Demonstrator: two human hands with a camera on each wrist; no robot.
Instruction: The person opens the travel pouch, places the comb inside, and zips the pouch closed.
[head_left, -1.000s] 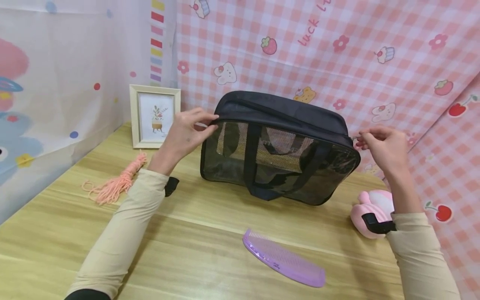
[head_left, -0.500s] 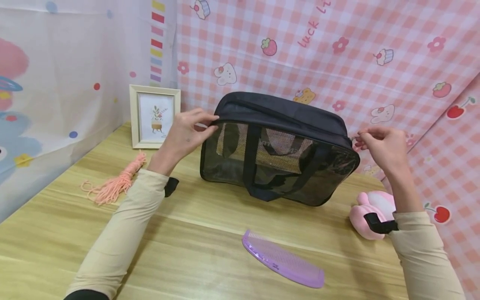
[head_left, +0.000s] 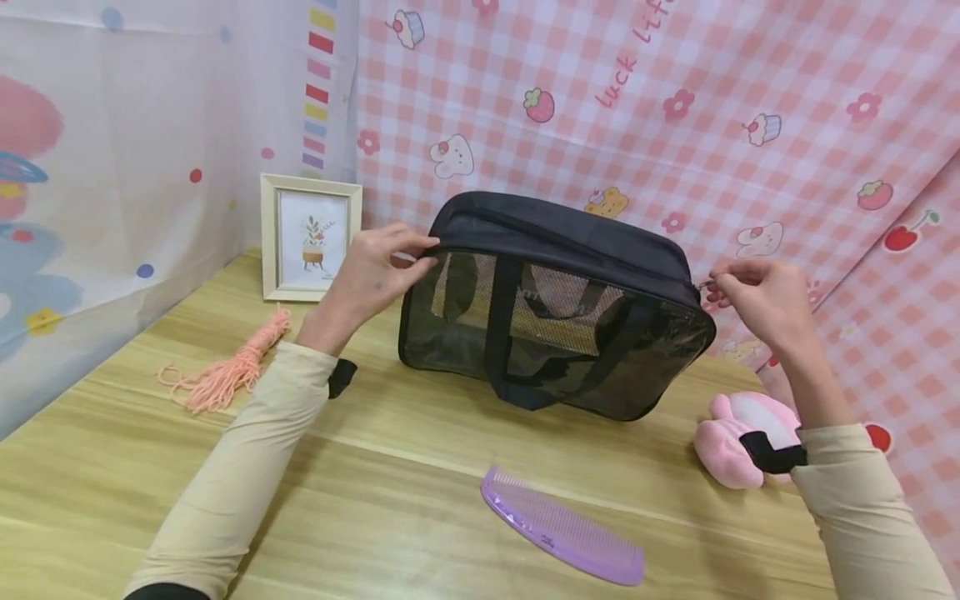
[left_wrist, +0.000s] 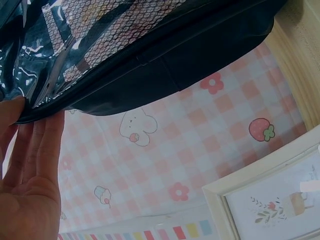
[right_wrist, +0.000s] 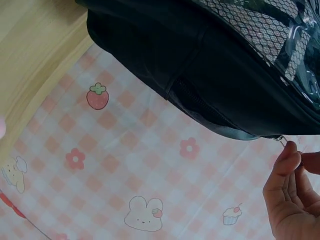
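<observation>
A left hand [head_left: 367,275] pinches the top left corner of a black see-through bag [head_left: 555,312] standing on a wooden counter [head_left: 375,492] beyond a purple comb [head_left: 562,528], while the right hand [head_left: 768,304] grips the metal zipper pull [right_wrist: 282,140] at the bag's right end.

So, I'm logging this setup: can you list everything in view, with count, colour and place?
Bag: 1, black, clear-fronted, mid-table
Zipper pull: 1, silvery, bag's right end
Picture frame: 1, cream, back left
Yarn bundle: 1, peach, left side
Comb: 1, purple, before the bag
Plush toy: 1, pink and white, right side
Table: 1, wood-toned, beneath
Wall cloths: at least 2, pink-checked behind, white-printed left
Sleeves: 2, beige, left and right
Wrist straps: 2, black, by sleeve ends
Left hand: 1, bare, pinching bag's upper left edge
Right hand: 1, bare, pinching zipper pull
</observation>
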